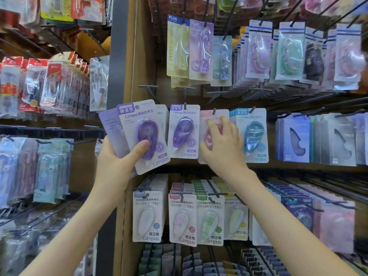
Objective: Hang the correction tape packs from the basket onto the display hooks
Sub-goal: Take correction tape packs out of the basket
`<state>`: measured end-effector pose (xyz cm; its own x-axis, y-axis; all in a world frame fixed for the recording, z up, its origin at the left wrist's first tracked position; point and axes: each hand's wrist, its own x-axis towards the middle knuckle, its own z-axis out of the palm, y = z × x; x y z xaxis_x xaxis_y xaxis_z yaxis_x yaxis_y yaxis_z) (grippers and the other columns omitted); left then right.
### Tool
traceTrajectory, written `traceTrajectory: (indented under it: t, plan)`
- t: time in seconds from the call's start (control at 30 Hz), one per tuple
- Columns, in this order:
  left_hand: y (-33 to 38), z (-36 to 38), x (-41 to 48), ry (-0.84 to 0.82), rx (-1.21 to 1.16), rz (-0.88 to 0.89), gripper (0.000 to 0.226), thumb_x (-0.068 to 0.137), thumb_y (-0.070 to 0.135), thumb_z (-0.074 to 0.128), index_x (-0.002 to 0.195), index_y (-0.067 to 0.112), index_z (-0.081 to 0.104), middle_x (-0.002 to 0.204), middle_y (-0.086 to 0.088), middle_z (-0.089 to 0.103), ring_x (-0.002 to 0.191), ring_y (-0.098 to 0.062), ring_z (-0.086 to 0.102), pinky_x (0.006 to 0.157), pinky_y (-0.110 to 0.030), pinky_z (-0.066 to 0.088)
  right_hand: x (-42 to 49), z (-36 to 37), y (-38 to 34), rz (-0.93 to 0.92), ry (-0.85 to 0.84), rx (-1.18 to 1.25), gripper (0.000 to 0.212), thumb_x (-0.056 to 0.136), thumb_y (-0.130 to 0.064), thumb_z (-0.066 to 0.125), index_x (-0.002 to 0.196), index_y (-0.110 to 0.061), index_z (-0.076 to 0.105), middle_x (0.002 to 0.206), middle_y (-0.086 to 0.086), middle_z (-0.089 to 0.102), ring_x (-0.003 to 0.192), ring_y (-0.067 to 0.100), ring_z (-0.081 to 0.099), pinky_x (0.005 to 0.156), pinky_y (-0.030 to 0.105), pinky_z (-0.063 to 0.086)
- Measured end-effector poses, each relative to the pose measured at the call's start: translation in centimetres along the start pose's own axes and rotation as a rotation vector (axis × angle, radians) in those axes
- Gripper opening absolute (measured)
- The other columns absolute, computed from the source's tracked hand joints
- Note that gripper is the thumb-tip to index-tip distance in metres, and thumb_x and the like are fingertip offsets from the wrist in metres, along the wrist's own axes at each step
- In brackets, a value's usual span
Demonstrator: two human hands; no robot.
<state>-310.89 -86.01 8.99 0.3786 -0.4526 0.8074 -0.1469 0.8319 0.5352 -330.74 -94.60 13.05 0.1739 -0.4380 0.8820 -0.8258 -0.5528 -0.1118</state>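
Left hand (113, 158) is gripping unhung purple packs (139, 124) left of the hooked pink pack (206, 116); right hand (222, 144) is touching it, fingers spread.

Bright, even shop light with soft shadows; blister plastic glares, and the wide-angle edges bend and blur.

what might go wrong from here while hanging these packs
The left hand grips a fan of packs with the thumb on only the front purple pack; the lilac pack behind might slide out. The right hand lies on the pink pack on its hook; a shove could swing it into the blue pack beside it.
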Motion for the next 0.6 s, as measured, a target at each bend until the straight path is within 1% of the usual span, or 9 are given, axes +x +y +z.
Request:
traceTrajectory:
  t: [0.07,0.1,0.17,0.2,0.27,0.37,0.43,0.5,0.6]
  plan:
    - [-0.1,0.3,-0.2,-0.011,0.008,-0.005,0.06,0.077,0.024,0.071,0.133,0.017,0.049,0.118,0.0,0.068,0.102,-0.014,0.069,0.07,-0.025,0.059,-0.4,0.1,0.2,-0.009,0.004,0.064,0.057,0.098,-0.037,0.045,0.151,-0.026,0.025,0.159,0.005,0.012,0.142,0.023,0.009,0.114,0.039,0.013]
    - [-0.1,0.5,-0.4,-0.016,0.0,-0.008,0.06,0.078,0.023,0.071,0.133,0.016,0.05,0.117,0.0,0.069,0.101,-0.014,0.069,0.069,-0.024,0.058,-0.7,0.0,0.1,-0.024,0.047,0.119,0.058,0.098,-0.037,0.046,0.151,-0.027,0.025,0.159,0.005,0.013,0.143,0.021,0.009,0.115,0.039,0.012]
    - [0.0,1.0,-0.6,-0.021,-0.033,-0.023,0.055,0.078,0.019,0.07,0.13,0.015,0.052,0.113,0.001,0.071,0.096,-0.012,0.071,0.065,-0.021,0.057,-1.3,-0.5,-0.8,-0.109,0.157,0.258,0.06,0.095,-0.04,0.049,0.15,-0.025,0.028,0.155,0.005,0.024,0.14,0.019,0.016,0.114,0.039,0.017]
    - [0.2,1.3,-0.8,-0.031,-0.049,-0.033,0.053,0.079,0.017,0.069,0.129,0.015,0.053,0.111,0.002,0.072,0.095,-0.011,0.071,0.065,-0.02,0.056,-1.7,-0.7,-1.5,-0.172,0.174,0.33,0.062,0.093,-0.043,0.049,0.149,-0.025,0.03,0.151,0.005,0.031,0.138,0.018,0.022,0.113,0.038,0.02]
    - [0.3,1.9,-1.0,-0.091,-0.052,-0.052,0.051,0.08,0.018,0.07,0.129,0.017,0.055,0.112,0.002,0.072,0.099,-0.015,0.07,0.072,-0.026,0.058,-2.5,-1.1,-3.0,-0.289,0.091,0.462,0.067,0.088,-0.049,0.051,0.149,-0.03,0.03,0.148,0.0,0.035,0.136,0.016,0.026,0.113,0.033,0.021]
    - [0.2,2.5,-1.1,-0.188,-0.073,-0.105,0.053,0.079,0.026,0.076,0.128,0.022,0.056,0.119,-0.002,0.07,0.11,-0.023,0.066,0.089,-0.041,0.054,-3.1,-0.9,-4.5,-0.314,-0.103,0.54,0.074,0.086,-0.054,0.061,0.149,-0.041,0.024,0.154,-0.004,0.022,0.143,0.012,0.016,0.113,0.023,0.014]
    - [0.0,2.5,-1.0,-0.212,-0.106,-0.14,0.053,0.082,0.029,0.071,0.131,0.022,0.054,0.123,-0.003,0.068,0.113,-0.025,0.065,0.091,-0.043,0.053,-3.0,-0.7,-4.6,-0.277,-0.129,0.606,0.076,0.084,-0.047,0.067,0.148,-0.039,0.028,0.155,-0.004,0.019,0.143,0.006,0.012,0.109,0.01,0.01]
    - [-0.1,2.5,-1.0,-0.248,-0.132,-0.152,0.051,0.089,0.026,0.064,0.137,0.021,0.047,0.127,-0.003,0.065,0.116,-0.025,0.063,0.092,-0.042,0.055,-2.7,-0.6,-4.5,-0.265,-0.101,0.672,0.072,0.083,-0.034,0.073,0.145,-0.033,0.036,0.151,-0.005,0.026,0.14,0.001,0.015,0.101,-0.003,0.007]
    - [-0.3,2.2,-1.0,-0.26,-0.148,-0.174,0.052,0.088,0.027,0.054,0.138,0.018,0.045,0.127,-0.003,0.065,0.114,-0.025,0.064,0.091,-0.04,0.055,-2.4,-0.4,-4.1,-0.291,-0.045,0.626,0.065,0.084,-0.019,0.071,0.142,-0.024,0.041,0.144,-0.004,0.038,0.129,-0.007,0.025,0.1,-0.005,0.011]
